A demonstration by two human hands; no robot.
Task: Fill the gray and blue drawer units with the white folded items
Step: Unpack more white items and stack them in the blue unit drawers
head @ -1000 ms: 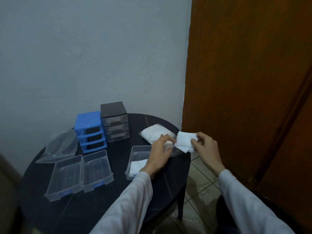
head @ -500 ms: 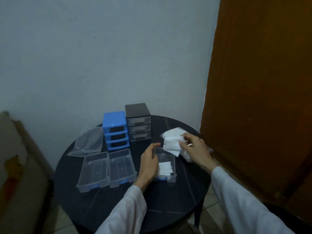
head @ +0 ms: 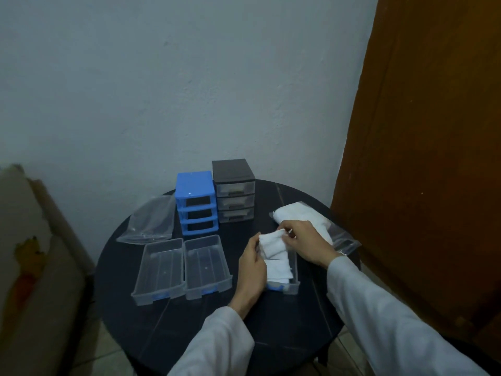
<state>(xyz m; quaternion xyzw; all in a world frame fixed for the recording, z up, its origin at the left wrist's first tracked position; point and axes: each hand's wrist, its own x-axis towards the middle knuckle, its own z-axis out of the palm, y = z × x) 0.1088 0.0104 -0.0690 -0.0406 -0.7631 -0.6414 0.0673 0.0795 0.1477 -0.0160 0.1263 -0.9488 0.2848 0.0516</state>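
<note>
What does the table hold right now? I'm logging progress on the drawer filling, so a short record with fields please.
blue unit: three slots empty
gray unit: three drawers in
loose empty drawers: two, side by side
third drawer: one white item inside
hands: left hand and right hand hold a second folded item over it
supply: white stack on a clear bag
empty clear bag: left of blue unit

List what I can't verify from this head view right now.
- Contents of the gray three-drawer unit: frosted fronts blur them.
- Left wall of the clear plastic drawer being filled: left hand covers it.
- How many white folded cloths lie inside: stacked, partly hidden by the white cloth both hands hold, right hand included.
</note>
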